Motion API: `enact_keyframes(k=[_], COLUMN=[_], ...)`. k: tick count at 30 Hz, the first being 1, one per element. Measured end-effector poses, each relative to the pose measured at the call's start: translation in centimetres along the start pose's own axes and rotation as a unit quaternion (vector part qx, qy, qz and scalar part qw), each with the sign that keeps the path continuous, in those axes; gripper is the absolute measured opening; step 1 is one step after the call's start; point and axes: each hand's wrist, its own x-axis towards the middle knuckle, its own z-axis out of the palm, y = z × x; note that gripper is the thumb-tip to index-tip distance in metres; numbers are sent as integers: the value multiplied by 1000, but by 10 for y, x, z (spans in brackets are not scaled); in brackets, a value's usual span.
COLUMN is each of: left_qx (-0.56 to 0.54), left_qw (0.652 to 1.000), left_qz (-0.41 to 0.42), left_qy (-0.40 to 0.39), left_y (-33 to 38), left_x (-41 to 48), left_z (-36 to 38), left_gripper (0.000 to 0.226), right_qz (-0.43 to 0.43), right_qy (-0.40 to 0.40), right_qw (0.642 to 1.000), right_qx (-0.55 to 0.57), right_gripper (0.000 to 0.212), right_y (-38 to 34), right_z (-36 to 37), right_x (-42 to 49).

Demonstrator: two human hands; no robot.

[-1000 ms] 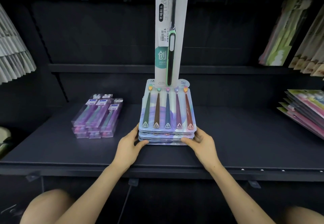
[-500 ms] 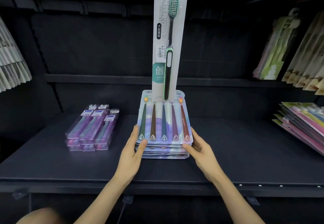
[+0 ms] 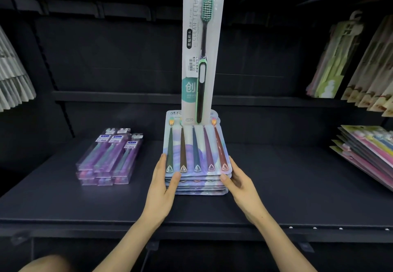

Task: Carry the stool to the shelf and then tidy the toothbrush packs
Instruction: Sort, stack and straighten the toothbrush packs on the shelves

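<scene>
A stack of several flat five-brush toothbrush packs (image 3: 195, 150) lies in the middle of the dark shelf board (image 3: 276, 186). My left hand (image 3: 162, 183) presses against the stack's left edge, thumb on the front corner. My right hand (image 3: 239, 181) holds the right front corner, thumb on the stack's front. A single long toothbrush pack (image 3: 202, 48) hangs from above, right behind the stack. No stool is in view.
A pile of clear purple toothbrush boxes (image 3: 109, 158) sits left of the stack. Slanted pink packs (image 3: 365, 150) lie at the right edge. More packs hang at upper right (image 3: 348, 63) and far left (image 3: 12, 76). The shelf's front lip runs below my wrists.
Both hands slid forward along the stack's sides, left hand now flat against its left edge. The view has tilted upward, bringing the upper hanging packs into sight.
</scene>
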Motion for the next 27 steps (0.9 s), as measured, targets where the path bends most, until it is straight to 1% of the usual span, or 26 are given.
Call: enact_keyframes(k=[3,6,8,11,13,18,19,20,21,22,23,24,25,27], left_qx=[-15,-84,-129,-179,-182,-167,-160,-134,-77,2,79,135,168,189], left_qw=[1000,994,986,978,978,982,983,986,991,993,986,975,965,951], left_qz=[-9,-66,-96,-100,-94,-90,-93,-93,-80,-47,2,59,113,204], left_qy=[8,31,33,30,26,9,13,33,68,109,144,163,166,137], left_y=[2,4,5,6,6,3,5,5,6,9,13,20,27,44], left_x=[-1,4,10,16,17,19,18,16,14,12,9,6,4,1], left_z=[-1,-3,-1,2,3,0,-2,-3,-5,-6,-7,-4,1,23], left_gripper=[67,64,59,50,45,47,47,48,49,50,53,55,54,45], right_qz=[11,30,37,45,48,46,46,44,42,37,32,29,28,25], right_qy=[3,35,49,66,75,73,73,79,94,117,148,185,226,288], right_qw=[1000,999,998,997,996,996,996,996,995,992,989,982,972,949], right_qx=[7,29,21,21,22,23,21,18,12,6,-3,-21,-51,-129], right_gripper=[55,60,56,52,53,53,53,52,51,49,48,46,43,36], right_y=[0,-3,-3,-1,-1,-3,-5,-6,-9,-11,-13,-15,-17,-24], right_z=[0,3,9,18,20,19,18,15,11,5,-3,-12,-22,-45], right_x=[-2,1,4,4,3,3,2,1,-1,-4,-8,-12,-18,-31])
